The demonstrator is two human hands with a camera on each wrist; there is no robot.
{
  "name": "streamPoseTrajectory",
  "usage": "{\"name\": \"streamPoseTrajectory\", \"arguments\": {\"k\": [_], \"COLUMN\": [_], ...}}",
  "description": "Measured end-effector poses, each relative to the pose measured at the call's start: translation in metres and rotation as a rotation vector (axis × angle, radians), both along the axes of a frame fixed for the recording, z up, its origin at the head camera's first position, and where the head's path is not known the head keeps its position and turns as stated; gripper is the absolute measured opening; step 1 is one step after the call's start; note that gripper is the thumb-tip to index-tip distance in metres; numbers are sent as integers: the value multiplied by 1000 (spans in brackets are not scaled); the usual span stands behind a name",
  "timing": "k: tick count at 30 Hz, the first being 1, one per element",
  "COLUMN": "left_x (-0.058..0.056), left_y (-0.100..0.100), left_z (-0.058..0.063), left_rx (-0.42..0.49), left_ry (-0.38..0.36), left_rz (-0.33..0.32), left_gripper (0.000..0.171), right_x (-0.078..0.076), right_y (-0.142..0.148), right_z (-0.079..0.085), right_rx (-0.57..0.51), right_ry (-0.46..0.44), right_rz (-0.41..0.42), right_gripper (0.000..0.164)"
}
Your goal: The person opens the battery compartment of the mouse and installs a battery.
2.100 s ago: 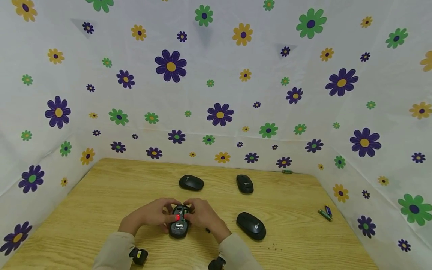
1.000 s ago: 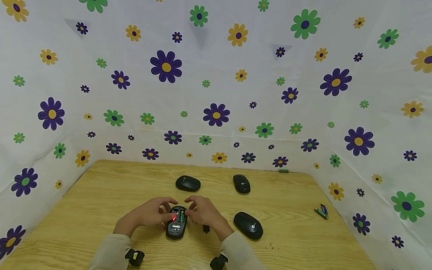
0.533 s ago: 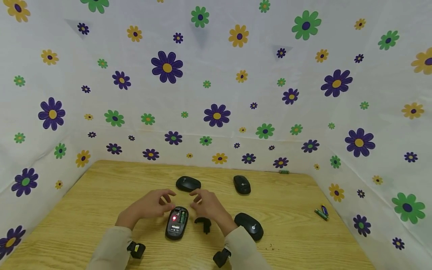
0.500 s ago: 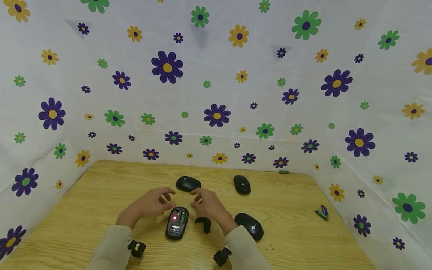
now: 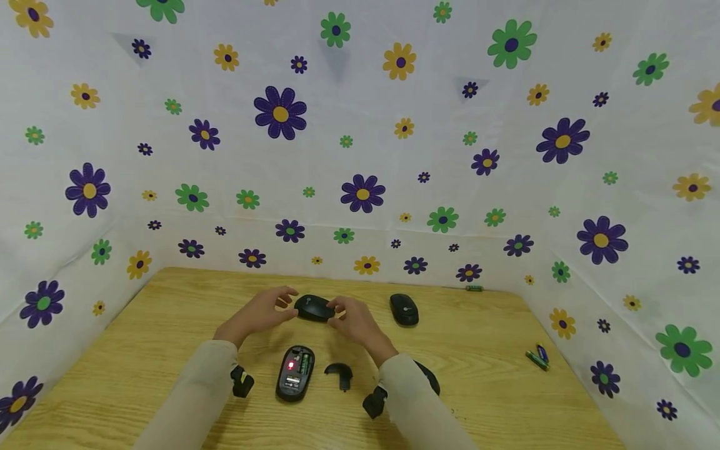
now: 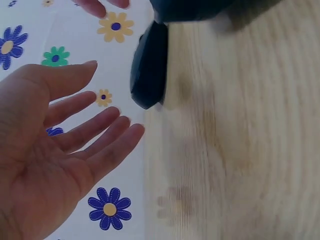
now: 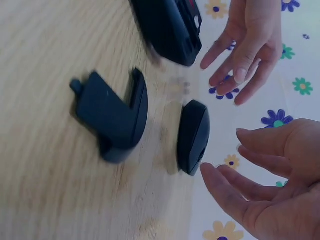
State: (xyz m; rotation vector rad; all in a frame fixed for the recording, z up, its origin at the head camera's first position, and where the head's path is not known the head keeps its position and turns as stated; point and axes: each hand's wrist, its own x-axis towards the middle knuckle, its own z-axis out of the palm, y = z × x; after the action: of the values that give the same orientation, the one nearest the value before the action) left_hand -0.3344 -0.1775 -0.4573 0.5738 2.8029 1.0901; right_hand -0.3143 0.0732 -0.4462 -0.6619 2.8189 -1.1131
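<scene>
My left hand (image 5: 264, 312) and right hand (image 5: 357, 322) are on either side of a black computer mouse (image 5: 312, 308) lying towards the back of the table. In the head view the right fingertips overlap its right end; in the right wrist view a small gap separates that hand (image 7: 285, 185) from the mouse (image 7: 194, 137). Both hands have loosely bent fingers and hold nothing. Nearer me lies an upturned mouse (image 5: 294, 384) with a glowing red light and a green battery (image 5: 304, 363) in its uncovered compartment. The detached black cover (image 5: 340, 373) rests to its right.
Another black mouse (image 5: 404, 309) stands at the back right, and one more (image 5: 429, 377) is partly hidden by my right sleeve. A green battery (image 5: 537, 360) and a blue battery (image 5: 542, 353) lie at the right edge. Another battery (image 5: 474, 288) is by the flowered backdrop.
Both hands have let go of the upturned mouse and moved away from me to the mouse behind it. The battery compartment and detached cover are now in plain sight.
</scene>
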Motion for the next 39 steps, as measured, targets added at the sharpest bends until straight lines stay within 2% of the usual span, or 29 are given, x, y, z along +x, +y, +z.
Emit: {"name": "streamPoseTrajectory", "arguments": {"k": [8,17,23,29,34,39], "left_x": [-18,-25,-30,-32,-32,-31], "left_y": [4,9,15,22,26,29], "left_z": [-5,-12,-16,-16,-13,-11], "left_rx": [-1,63,21,6,-16,-52], "left_ry": [-73,-142,-138,-120,-109,-127], "left_rz": [46,64,84,92,134,183], "left_gripper": [53,52,49,43,45,48], "right_x": [-17,-31,-37,-37,-37,-36], "right_y": [-3,-8,-9,-10,-13,-18], "right_z": [-7,-18,-24,-23,-22,-22], "right_rx": [-33,-79,-90,-110,-58,-12], "right_ry": [-30,-79,-105,-131,-114,-142], "right_rz": [-16,-16,4,-23,-57,-84], "right_gripper": [35,36,40,39,35,36]}}
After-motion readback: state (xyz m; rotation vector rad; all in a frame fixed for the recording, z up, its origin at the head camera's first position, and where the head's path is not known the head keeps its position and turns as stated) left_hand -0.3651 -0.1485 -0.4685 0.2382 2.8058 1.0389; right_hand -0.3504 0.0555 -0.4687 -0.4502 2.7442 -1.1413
